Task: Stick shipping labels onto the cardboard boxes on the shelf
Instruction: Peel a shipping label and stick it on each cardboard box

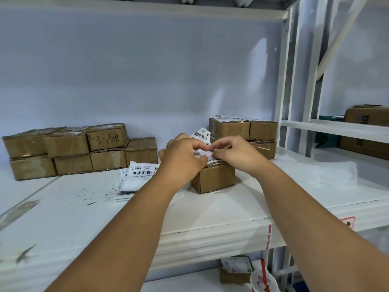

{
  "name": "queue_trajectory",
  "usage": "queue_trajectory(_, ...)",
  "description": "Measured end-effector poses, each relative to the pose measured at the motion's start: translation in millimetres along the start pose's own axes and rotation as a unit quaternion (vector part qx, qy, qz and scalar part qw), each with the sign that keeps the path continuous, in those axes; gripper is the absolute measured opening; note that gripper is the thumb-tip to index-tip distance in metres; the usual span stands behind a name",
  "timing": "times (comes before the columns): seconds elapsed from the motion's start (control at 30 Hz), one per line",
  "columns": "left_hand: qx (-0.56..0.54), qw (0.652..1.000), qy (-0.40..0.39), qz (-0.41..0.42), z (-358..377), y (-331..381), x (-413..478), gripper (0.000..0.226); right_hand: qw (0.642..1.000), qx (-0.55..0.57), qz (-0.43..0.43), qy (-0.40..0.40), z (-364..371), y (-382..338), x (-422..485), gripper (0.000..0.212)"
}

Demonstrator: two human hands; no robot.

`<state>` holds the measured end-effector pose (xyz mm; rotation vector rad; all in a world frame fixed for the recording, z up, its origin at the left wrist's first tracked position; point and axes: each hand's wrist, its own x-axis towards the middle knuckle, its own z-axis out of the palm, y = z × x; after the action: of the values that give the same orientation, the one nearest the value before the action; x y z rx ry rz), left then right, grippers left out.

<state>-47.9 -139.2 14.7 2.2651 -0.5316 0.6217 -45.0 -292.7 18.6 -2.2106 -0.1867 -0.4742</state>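
left hand (pixel 182 158), right hand (pixel 236 154) both pinching label (pixel 202 153), box (pixel 214 180) top mostly hidden

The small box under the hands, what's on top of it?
A white barcode label is on the small box, pinched by the left hand and right hand. The hands hide most of the top, so whether it is stuck yet cannot be seen.

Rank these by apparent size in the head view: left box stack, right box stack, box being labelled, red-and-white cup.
1. Left box stack.
2. Right box stack.
3. Box being labelled, though nearer and partly covered.
4. Red-and-white cup, cut off by the frame, so unsure.
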Motion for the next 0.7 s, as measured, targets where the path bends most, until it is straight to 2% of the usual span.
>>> queue_trajectory(0.1,-0.002,0.999,-0.015,0.046,0.7,1.4,-1.2,0.021,1.0,0.01,0.009,-0.014,0.3,0.0,0.0,0.015)
queue_trajectory(0.17,-0.008,0.999,-0.027,0.046,1.6,0.1,-2.0,0.024,1.0,0.018,0.012,-0.015,1.3,0.8,1.2,0.016)
queue_trajectory(0.33,-0.041,0.998,-0.056,-0.008,5.3,-4.3,0.2,0.024,0.999,0.031,0.017,-0.018,1.2,1.7,2.2,0.017)
queue_trajectory(0.43,-0.06,0.997,-0.037,-0.037,5.2,-6.9,3.6,0.019,0.999,0.036,0.024,-0.017,0.2,1.6,1.8,0.017)
queue_trajectory(0.7,-0.025,0.997,-0.005,-0.077,3.5,-9.5,5.5,0.021,0.998,0.047,0.034,-0.018,0.9,2.7,3.5,0.021)
